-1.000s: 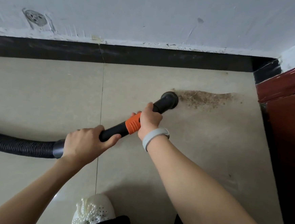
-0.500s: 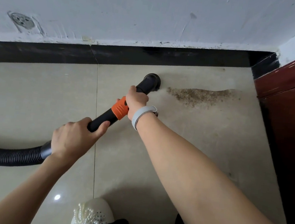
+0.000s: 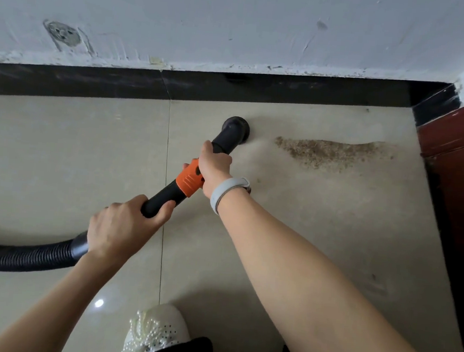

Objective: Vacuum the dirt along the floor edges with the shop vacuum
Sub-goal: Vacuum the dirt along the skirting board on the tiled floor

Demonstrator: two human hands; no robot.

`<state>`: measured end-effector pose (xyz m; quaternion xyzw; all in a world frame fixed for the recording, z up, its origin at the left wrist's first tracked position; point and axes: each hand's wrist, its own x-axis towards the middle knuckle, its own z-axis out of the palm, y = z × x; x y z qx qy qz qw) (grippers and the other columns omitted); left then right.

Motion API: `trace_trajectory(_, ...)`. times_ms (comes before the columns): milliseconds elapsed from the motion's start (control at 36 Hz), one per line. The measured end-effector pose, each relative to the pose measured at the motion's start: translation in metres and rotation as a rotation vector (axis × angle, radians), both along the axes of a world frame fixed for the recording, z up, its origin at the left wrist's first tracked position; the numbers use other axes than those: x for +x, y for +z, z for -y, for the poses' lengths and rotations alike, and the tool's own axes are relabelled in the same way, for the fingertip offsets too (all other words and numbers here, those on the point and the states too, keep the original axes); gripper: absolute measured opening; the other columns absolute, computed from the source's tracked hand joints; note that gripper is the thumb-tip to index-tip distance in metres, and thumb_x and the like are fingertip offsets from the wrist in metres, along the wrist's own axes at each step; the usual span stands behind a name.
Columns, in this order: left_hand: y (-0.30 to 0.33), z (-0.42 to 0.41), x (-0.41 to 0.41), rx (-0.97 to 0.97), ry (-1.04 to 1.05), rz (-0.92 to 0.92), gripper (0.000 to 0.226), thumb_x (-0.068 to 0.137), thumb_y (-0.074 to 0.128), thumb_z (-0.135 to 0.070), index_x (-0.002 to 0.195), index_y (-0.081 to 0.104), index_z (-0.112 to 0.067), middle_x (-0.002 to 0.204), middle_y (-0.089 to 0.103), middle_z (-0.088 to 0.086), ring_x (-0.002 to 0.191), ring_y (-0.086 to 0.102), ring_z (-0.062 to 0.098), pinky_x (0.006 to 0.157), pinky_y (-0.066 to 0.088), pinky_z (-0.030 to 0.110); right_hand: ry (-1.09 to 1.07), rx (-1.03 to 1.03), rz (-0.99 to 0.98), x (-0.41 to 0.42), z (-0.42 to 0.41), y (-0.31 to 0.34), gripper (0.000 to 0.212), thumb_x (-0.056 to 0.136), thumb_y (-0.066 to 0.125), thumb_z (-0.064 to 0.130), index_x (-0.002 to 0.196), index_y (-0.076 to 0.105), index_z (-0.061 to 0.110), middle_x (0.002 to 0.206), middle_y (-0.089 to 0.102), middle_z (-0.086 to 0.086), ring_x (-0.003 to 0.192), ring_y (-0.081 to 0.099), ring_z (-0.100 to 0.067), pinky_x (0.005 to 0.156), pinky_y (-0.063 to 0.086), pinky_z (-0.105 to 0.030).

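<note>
Both hands wrapped round the black vacuum wand (image 3: 168,195): left hand (image 3: 118,230) curled about the rear end, thumb over the top, just ahead of the ribbed hose (image 3: 22,256); right hand (image 3: 213,167) gripping farther forward, beside the orange collar (image 3: 190,182), fingers hidden under the tube. Pale tiled floor (image 3: 59,162) below, with a black skirting strip (image 3: 93,84) along the scuffed white wall (image 3: 237,23). Dark red cabinet (image 3: 463,180) at the right edge, cut off by the frame. Hose running off the left edge, vacuum body out of view. Patch of brown dirt (image 3: 332,153) lying between the round nozzle (image 3: 236,127) and the cabinet, near the nozzle but apart from it. Nozzle low at the floor, contact hard to judge. White beaded shoe (image 3: 154,333) at the bottom edge, partly covered by dark fabric. Grey band (image 3: 228,192) on the right wrist.
</note>
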<state>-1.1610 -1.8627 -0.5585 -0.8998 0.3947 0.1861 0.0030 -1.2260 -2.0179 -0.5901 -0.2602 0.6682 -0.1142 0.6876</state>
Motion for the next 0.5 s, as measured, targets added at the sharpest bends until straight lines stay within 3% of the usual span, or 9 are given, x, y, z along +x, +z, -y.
trace_trajectory(111, 0.002, 0.028, -0.008, -0.022, -0.036, -0.018, 0.054, 0.082, 0.041, -0.068, 0.068, 0.051, -0.017, 0.059, 0.053, 0.003, 0.064, 0.053, 0.031, 0.061, 0.039, 0.032, -0.022, 0.0, 0.012, -0.018, 0.029, 0.011, 0.044, 0.096, 0.046, 0.035, 0.131, 0.038, 0.008, 0.081, 0.06, -0.007, 0.062, 0.064, -0.021, 0.088, 0.054, -0.041)
trace_trajectory(194, 0.005, 0.045, -0.013, -0.036, -0.094, -0.009, 0.055, 0.082, 0.039, -0.07, 0.068, 0.052, -0.018, 0.059, 0.053, 0.001, 0.064, 0.052, 0.029, 0.061, 0.038, 0.031, -0.05, -0.011, -0.001, -0.029, 0.041, 0.019, 0.044, 0.096, 0.046, 0.032, 0.13, 0.042, 0.005, 0.077, 0.059, -0.007, 0.057, 0.063, -0.019, 0.082, 0.056, -0.038)
trace_trajectory(333, 0.003, 0.044, -0.028, -0.012, -0.189, -0.021, 0.055, 0.078, 0.034, -0.072, 0.066, 0.048, -0.02, 0.058, 0.054, 0.0, 0.062, 0.055, 0.026, 0.058, 0.039, 0.031, -0.115, 0.004, -0.045, -0.057, 0.035, 0.016, 0.043, 0.097, 0.044, 0.032, 0.13, 0.043, 0.004, 0.082, 0.061, -0.008, 0.048, 0.061, -0.016, 0.055, 0.052, -0.028)
trace_trajectory(500, -0.002, 0.043, -0.036, -0.002, -0.215, -0.05, 0.057, 0.078, 0.033, -0.075, 0.067, 0.048, -0.021, 0.059, 0.055, -0.002, 0.065, 0.058, 0.026, 0.06, 0.042, 0.031, -0.201, -0.012, 0.002, -0.068, 0.031, 0.012, 0.043, 0.097, 0.046, 0.03, 0.13, 0.04, 0.004, 0.089, 0.059, -0.011, 0.046, 0.06, -0.017, 0.071, 0.058, -0.035)
